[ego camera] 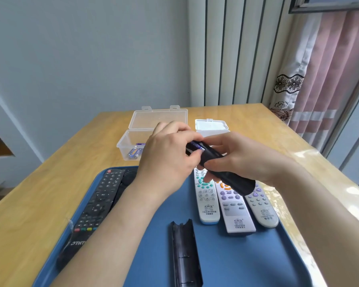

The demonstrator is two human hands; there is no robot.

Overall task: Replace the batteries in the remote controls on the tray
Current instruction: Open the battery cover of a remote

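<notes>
Above the blue tray (145, 235) I hold a black remote (232, 179) with its back open. My right hand (243, 156) grips its middle. My left hand (170, 158) pinches a blue battery (196, 146) at the remote's open far end. The remote's black battery cover (184, 255) lies loose on the tray near me. On the tray's left lies a long black remote (95, 208). Three white remotes (206, 199) (234, 212) (261, 206) lie side by side on the right, partly hidden under my hands.
A clear plastic box (129, 141) with its lid up stands beyond the tray and holds a few blue batteries (134, 152). A second small clear box (211, 125) sits to its right. The wooden table (39, 193) meets the wall ahead; a curtain hangs at right.
</notes>
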